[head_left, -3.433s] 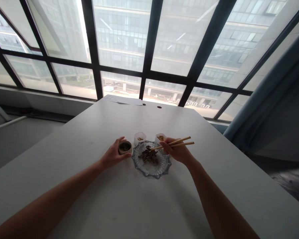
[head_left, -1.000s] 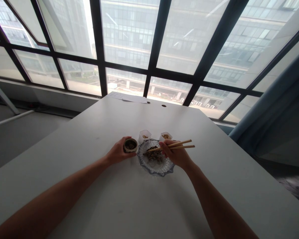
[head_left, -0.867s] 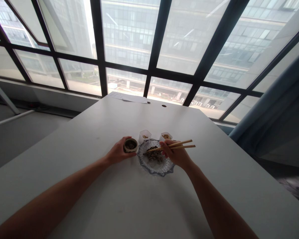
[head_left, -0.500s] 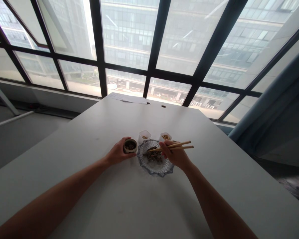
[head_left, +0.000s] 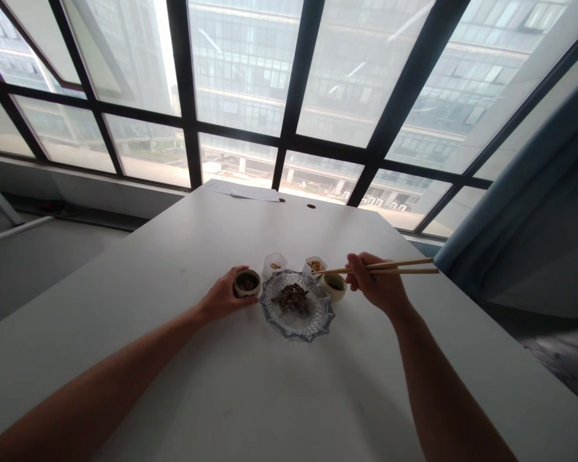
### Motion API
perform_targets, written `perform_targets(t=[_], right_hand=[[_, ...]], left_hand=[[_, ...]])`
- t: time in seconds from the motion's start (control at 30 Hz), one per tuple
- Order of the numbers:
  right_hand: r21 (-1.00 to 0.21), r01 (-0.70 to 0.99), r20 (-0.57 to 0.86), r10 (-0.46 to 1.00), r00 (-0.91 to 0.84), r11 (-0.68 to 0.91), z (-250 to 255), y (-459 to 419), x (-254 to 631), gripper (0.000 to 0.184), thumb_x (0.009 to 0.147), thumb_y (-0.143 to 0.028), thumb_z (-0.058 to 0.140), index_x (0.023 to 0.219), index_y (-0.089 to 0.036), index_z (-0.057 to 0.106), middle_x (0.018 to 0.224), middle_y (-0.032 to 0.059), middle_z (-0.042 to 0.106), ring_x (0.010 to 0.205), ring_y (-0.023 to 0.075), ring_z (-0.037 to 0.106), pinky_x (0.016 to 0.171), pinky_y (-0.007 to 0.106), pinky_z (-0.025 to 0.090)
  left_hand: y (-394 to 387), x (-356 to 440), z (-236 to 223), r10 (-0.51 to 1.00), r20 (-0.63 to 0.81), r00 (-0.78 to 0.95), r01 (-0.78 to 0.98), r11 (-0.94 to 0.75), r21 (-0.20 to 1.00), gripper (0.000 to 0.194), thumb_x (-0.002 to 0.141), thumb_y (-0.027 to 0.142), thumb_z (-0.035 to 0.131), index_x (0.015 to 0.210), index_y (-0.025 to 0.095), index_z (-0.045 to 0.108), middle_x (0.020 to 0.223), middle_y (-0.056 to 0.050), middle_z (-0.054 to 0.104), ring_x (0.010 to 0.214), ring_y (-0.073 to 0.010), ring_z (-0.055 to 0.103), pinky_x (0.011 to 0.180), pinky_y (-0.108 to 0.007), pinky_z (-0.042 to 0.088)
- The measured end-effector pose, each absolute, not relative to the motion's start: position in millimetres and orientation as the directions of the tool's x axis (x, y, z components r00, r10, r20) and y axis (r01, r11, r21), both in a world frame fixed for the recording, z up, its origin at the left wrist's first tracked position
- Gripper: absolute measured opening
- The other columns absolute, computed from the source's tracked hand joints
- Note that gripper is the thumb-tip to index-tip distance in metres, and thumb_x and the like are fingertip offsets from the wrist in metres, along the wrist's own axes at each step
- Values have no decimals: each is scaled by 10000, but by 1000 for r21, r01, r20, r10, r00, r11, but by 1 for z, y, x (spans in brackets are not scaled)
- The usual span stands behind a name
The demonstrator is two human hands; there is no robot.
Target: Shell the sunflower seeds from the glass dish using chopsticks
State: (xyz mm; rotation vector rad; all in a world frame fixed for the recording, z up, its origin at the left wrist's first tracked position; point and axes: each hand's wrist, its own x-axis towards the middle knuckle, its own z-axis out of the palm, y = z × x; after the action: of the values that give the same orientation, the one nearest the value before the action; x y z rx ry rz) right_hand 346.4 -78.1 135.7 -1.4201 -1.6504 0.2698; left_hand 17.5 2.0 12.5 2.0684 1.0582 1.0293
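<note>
My left hand (head_left: pixel 226 295) is wrapped round a small round cup (head_left: pixel 247 283) with dark pieces in it. A pair of chopsticks (head_left: pixel 404 265) is pinched in my right hand (head_left: pixel 376 282), tips pointing left over the right side of the glass dish. That clear scalloped dish (head_left: pixel 296 330) holds a heap of striped dark seeds (head_left: pixel 293 298), which look like sunflower seeds. Under the chopsticks, at the dish's right edge, stands a second small cup (head_left: pixel 336 292) with something dark inside. Whether the tips grip anything is too small to tell.
Behind the dish stand two white plastic cups, the left one (head_left: pixel 274 264) and the right one (head_left: pixel 314 265), each with light pieces inside. Papers (head_left: pixel 243 190) lie at the far end of the white table (head_left: pixel 250 385). A blue curtain (head_left: pixel 510 205) hangs at the right.
My right hand has moved right and slightly up with the chopsticks, their tips leaving the seeds. The second round cup has come into view. My left hand keeps its hold on its cup.
</note>
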Motion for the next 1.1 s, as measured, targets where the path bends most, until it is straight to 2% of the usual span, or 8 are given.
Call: perform_targets(t=[0.07, 0.13, 0.3, 0.43, 0.63, 0.87, 0.97, 1.1], right_hand=[[-525, 797, 510, 860, 13, 299, 143, -84, 353, 567, 930, -688, 475, 654, -203, 577, 525, 49, 641, 444, 158, 600, 447, 254, 463], [-444, 863, 502, 865, 17, 240, 145, -85, 358, 571, 947, -675, 429, 637, -210, 542, 533, 57, 639, 463, 169, 611, 455, 258, 450], [-370, 928, 362, 925, 113, 32, 140, -77, 369, 475, 959, -568, 443, 665, -215, 564, 580, 54, 657, 527, 192, 641, 502, 267, 444], [-297, 953, 367, 915, 169, -57, 139, -76, 373, 470, 964, -543, 445, 662, -220, 604, 596, 50, 666, 569, 201, 649, 525, 272, 435], [-329, 943, 444, 889, 115, 42, 137, -77, 376, 496, 970, -557, 459, 642, -220, 616, 518, 41, 630, 509, 188, 623, 486, 262, 423], [-430, 903, 445, 872, 206, 6, 136, -75, 376, 491, 973, -540, 456, 642, -213, 610, 509, 38, 637, 459, 179, 613, 497, 274, 459], [-465, 885, 440, 868, 230, 1, 137, -75, 375, 522, 960, -587, 467, 628, -210, 607, 498, 44, 633, 446, 183, 610, 478, 279, 466], [-554, 827, 562, 774, 292, 91, 142, -79, 370, 590, 930, -696, 459, 665, -192, 615, 507, 61, 634, 417, 173, 590, 432, 273, 467]], left_hand=[[3, 17, 12, 846, 374, 380, 393, -514, 762, 761, 676, 513, 810, 1293, 191, 505, 1149, -111, 710, 1040, -282, 693, 928, -415, 555], [3, 17, 11, 845, 376, 380, 399, -517, 757, 772, 675, 524, 811, 1298, 188, 502, 1153, -112, 708, 1044, -285, 691, 931, -418, 553], [5, 16, 10, 846, 365, 389, 407, -514, 755, 775, 690, 539, 799, 1307, 182, 496, 1164, -119, 703, 1052, -285, 686, 931, -421, 551], [5, 16, 10, 848, 365, 385, 419, -513, 749, 765, 692, 539, 792, 1306, 189, 498, 1155, -118, 710, 1042, -289, 689, 922, -429, 551], [3, 16, 13, 852, 358, 381, 424, -505, 752, 752, 696, 532, 789, 1302, 192, 501, 1162, -121, 712, 1048, -287, 691, 932, -434, 551], [2, 16, 14, 857, 349, 379, 436, -498, 750, 764, 690, 549, 784, 1299, 183, 501, 1153, -121, 716, 1040, -292, 697, 921, -429, 557], [2, 16, 14, 858, 341, 385, 433, -494, 754, 772, 692, 550, 782, 1303, 178, 493, 1160, -126, 711, 1045, -292, 695, 926, -428, 554], [2, 16, 15, 855, 346, 387, 431, -499, 752, 755, 698, 539, 785, 1300, 187, 495, 1145, -117, 715, 1036, -287, 699, 915, -418, 561]])
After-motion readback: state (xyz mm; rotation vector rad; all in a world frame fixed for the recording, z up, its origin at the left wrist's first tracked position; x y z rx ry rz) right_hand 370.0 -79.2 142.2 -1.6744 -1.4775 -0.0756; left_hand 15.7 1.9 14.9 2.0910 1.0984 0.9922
